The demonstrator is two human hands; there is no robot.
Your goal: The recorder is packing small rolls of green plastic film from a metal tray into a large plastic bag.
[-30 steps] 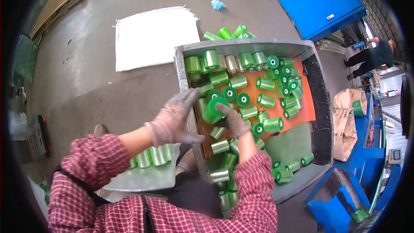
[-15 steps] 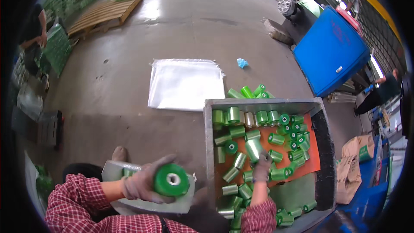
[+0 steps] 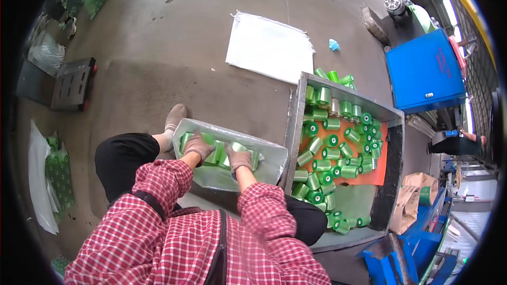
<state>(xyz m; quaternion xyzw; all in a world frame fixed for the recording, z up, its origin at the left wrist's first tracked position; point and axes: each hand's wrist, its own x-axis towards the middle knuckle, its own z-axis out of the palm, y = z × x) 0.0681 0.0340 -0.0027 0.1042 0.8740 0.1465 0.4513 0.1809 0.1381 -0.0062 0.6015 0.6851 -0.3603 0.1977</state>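
Low in front of me is a small tray (image 3: 211, 181) wrapped in shiny, see-through plastic, with a row of green film rolls (image 3: 214, 153) lying in it. My left hand (image 3: 197, 148), in a grey glove, is closed over a roll toward the tray's left end. Toward the right end, my gloved right hand (image 3: 238, 158) curls its fingers down around another roll. Both hands hide parts of the rolls beneath them. Many more green rolls (image 3: 351, 135) lie in the large grey bin (image 3: 291, 142) just right of the tray, some upright, some on their sides.
A white woven sheet (image 3: 269, 47) lies on the floor beyond the bin, near a blue scrap (image 3: 334, 45). Several rolls (image 3: 332, 76) sit behind the bin's far wall. Right stand a blue cabinet (image 3: 425, 71) and brown paper bags (image 3: 409, 203). A metal platform (image 3: 74, 84) is at left.
My left hand has lowered its roll into the tray. My right hand has come out of the bin, moving left to the tray. The view has shifted, bringing the tray into fuller sight.
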